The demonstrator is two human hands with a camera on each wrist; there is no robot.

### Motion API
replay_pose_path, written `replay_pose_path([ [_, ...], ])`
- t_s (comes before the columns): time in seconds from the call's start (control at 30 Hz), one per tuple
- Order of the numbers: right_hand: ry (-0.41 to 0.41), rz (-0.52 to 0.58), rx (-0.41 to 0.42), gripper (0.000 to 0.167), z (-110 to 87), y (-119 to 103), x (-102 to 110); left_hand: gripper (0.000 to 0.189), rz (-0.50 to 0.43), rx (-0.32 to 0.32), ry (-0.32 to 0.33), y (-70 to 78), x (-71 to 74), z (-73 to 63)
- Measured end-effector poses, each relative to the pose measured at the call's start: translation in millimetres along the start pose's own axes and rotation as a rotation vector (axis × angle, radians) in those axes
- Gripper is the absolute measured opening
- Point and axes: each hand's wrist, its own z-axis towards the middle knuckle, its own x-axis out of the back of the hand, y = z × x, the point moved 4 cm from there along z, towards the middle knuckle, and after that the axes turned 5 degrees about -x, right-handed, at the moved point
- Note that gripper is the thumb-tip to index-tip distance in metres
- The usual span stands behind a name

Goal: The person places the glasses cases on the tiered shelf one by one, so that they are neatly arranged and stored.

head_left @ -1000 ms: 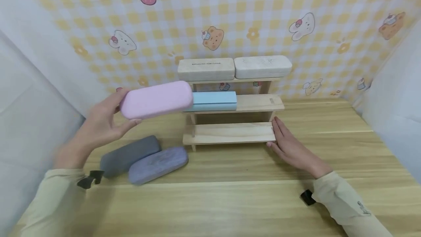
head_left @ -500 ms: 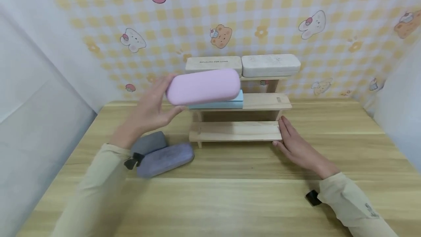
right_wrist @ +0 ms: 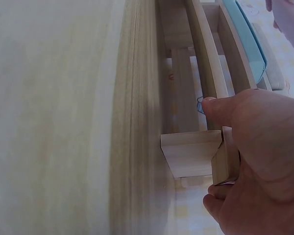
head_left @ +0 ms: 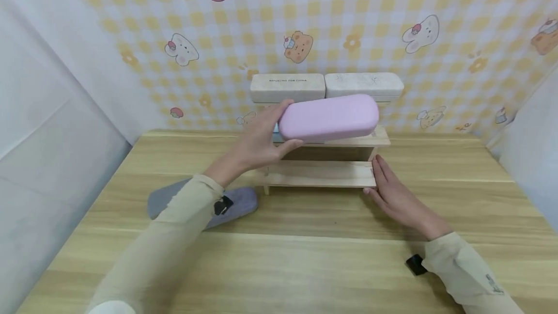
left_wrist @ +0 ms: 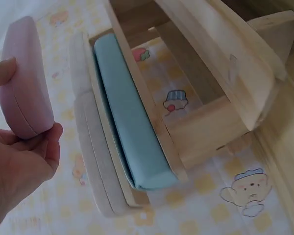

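Observation:
My left hand [head_left: 261, 142] grips a pink glasses case [head_left: 329, 117] by its left end, thumb below and fingers behind. The case is in the air in front of a three-tier wooden display shelf [head_left: 322, 173], overlapping the middle tier in the head view. In the left wrist view the pink case [left_wrist: 27, 78] is apart from the shelf. My right hand [head_left: 398, 202] holds the right end of the lowest tier, its thumb on the front edge [right_wrist: 213, 110]. A light blue case [left_wrist: 130, 112] lies on the middle tier, mostly hidden in the head view.
A beige case [head_left: 287, 88] with printed lettering and a white case [head_left: 364, 85] stand side by side on the top tier. On the table left of the shelf lie a grey case [head_left: 163, 200] and a purple-grey case [head_left: 241, 202], partly behind my left sleeve. A checked cloth [head_left: 244, 13] hangs behind.
My left hand has carried the pink case rightward, from left of the shelf to in front of its middle and right part. The right hand keeps its place; the head view has shifted slightly.

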Motion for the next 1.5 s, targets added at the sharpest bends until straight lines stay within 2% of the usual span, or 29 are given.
replay_pose_path([
  [0.1, 0.002, -0.001, 0.006, 0.072, 1.6, -1, 3, 0.071, 0.025, -0.041, 0.008, 7.0, -8.5, 12.4],
  [0.23, -0.006, -0.008, 0.005, 0.072, 2.7, -1, 2, 0.071, 0.104, -0.068, 0.006, 13.3, -22.0, 24.8],
  [0.4, -0.015, -0.013, 0.000, 0.072, 0.8, -1, -1, 0.073, 0.158, -0.087, -0.033, 20.1, -39.2, 39.6],
  [0.53, 0.000, -0.015, 0.000, 0.072, 1.0, -1, 1, 0.074, 0.196, -0.072, -0.098, 24.6, -47.3, 52.8],
  [0.67, 0.023, -0.012, 0.021, 0.071, 8.4, -2, 3, 0.075, 0.258, 0.001, -0.163, 23.1, -49.8, 62.7],
  [0.77, 0.022, -0.007, 0.030, 0.071, 11.1, -3, 4, 0.076, 0.288, 0.029, -0.193, 22.0, -55.0, 66.0],
  [0.97, 0.011, 0.001, 0.006, 0.071, 1.6, -1, -1, 0.074, 0.292, 0.020, -0.212, 23.7, -73.9, 65.5],
  [1.13, 0.001, 0.017, 0.000, 0.072, 1.8, -3, -8, 0.074, 0.325, 0.056, -0.226, 18.2, -77.9, 63.5],
  [1.33, 0.022, 0.013, -0.006, 0.072, 3.1, 1, -5, 0.070, 0.354, 0.055, -0.266, 14.9, -82.3, 75.3],
  [1.5, 0.018, -0.011, -0.013, 0.071, 0.4, 4, -3, 0.069, 0.321, 0.120, -0.310, 12.7, -85.8, 80.0],
])
